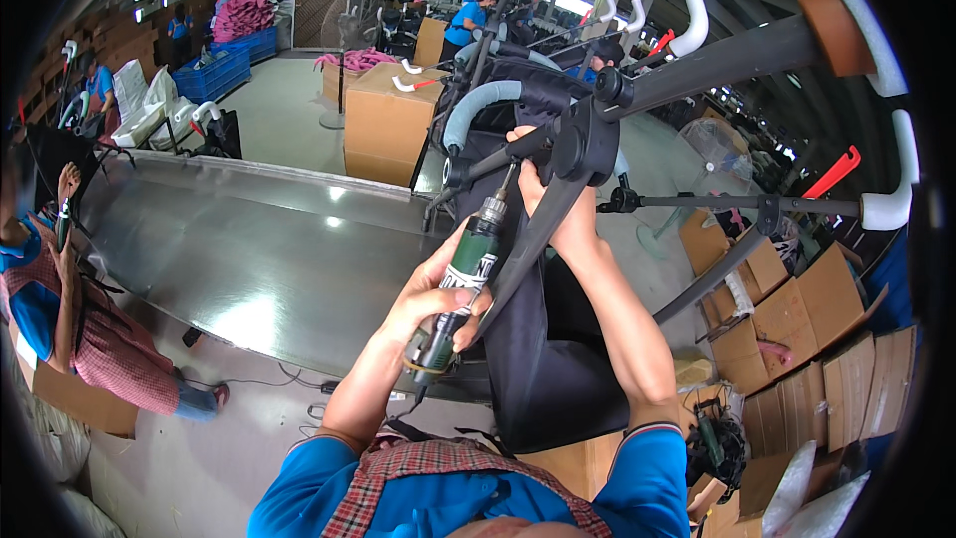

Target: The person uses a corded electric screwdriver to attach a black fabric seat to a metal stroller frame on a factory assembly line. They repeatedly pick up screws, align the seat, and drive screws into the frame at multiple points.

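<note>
My left hand is wrapped round a green electric screwdriver, whose cord hangs from its lower end. The screwdriver's bit points up and meets the dark tube by a black plastic joint of a stroller-like frame. Past that joint, my right hand grips the frame from behind, its fingers partly hidden by the tubes. Black fabric hangs from the frame below my hands. A grey foam-covered bar curves just beyond them.
A shiny metal worktable stretches to the left. At far left a person in a checked apron holds a tool. Cardboard boxes stand beyond the table, with more cartons at right. White-handled frames jut in at upper right.
</note>
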`<state>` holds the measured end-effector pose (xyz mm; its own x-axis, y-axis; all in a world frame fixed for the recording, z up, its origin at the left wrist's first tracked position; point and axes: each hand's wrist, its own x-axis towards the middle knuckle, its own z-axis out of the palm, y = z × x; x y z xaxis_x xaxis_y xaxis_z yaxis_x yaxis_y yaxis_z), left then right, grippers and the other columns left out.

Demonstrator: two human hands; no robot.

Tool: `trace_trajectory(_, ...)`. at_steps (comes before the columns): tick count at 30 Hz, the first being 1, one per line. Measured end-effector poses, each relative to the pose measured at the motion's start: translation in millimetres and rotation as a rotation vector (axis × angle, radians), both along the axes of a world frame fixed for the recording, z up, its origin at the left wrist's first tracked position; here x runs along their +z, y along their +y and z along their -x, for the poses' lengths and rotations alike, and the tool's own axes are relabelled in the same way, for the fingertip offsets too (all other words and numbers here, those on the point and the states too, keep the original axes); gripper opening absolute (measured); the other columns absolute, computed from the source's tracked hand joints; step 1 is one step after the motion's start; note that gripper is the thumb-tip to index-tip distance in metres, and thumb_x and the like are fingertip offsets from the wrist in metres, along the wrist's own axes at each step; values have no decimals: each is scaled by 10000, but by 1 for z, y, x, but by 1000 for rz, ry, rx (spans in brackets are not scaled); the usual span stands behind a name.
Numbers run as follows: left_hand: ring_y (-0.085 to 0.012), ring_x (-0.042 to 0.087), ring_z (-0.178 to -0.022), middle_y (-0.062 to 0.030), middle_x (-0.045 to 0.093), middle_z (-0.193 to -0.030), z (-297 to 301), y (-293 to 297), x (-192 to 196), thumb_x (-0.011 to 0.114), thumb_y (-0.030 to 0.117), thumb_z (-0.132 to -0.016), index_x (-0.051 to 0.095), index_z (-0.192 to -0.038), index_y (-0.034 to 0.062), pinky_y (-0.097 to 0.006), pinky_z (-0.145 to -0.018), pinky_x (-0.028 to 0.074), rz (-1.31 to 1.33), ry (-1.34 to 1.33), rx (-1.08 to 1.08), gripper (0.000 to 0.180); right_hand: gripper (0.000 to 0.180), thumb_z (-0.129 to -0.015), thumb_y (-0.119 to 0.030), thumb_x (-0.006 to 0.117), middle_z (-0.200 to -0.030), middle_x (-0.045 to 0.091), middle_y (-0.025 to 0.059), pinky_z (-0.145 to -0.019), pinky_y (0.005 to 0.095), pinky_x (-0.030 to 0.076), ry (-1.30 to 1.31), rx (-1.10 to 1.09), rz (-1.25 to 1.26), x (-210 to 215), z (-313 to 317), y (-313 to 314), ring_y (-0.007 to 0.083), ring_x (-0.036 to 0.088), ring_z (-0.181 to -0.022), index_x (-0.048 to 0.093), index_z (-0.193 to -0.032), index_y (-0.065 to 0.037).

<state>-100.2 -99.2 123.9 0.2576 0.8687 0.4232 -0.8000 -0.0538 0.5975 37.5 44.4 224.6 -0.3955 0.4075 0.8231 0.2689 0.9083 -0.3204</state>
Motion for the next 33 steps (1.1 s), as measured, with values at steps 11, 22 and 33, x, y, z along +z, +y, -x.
trace_trajectory(11, -213, 598, -495, -157, 579, -810, 0, 13, -9, 629, 17, -854, 91, -1619, 261, -323, -449, 501, -65, 94, 71, 967, 296, -897, 62, 548, -1118, 723, 114, -923, 325, 519, 12, -17, -2, 1, 1, 1, 217, 688, -1048, 639, -1175, 15)
trace_trajectory(22, -219, 580, -480, -177, 578, -818, -1, 11, -2, 620, -21, -832, 89, -1620, 279, -318, -450, 502, -13, 101, 66, 997, 304, -896, 67, 545, -1124, 717, 138, -935, 324, 516, 0, -24, 1, 1, 0, 3, 229, 688, -1058, 623, -1185, 17)
trace_trajectory(33, -226, 612, -507, -162, 590, -809, -1, 14, -5, 591, -44, -835, 83, -1621, 260, -328, -475, 508, -38, 106, 64, 985, 303, -881, 49, 570, -1108, 722, 121, -928, 340, 518, 6, -25, -20, -1, -2, 1, 237, 688, -1054, 638, -1174, 12)
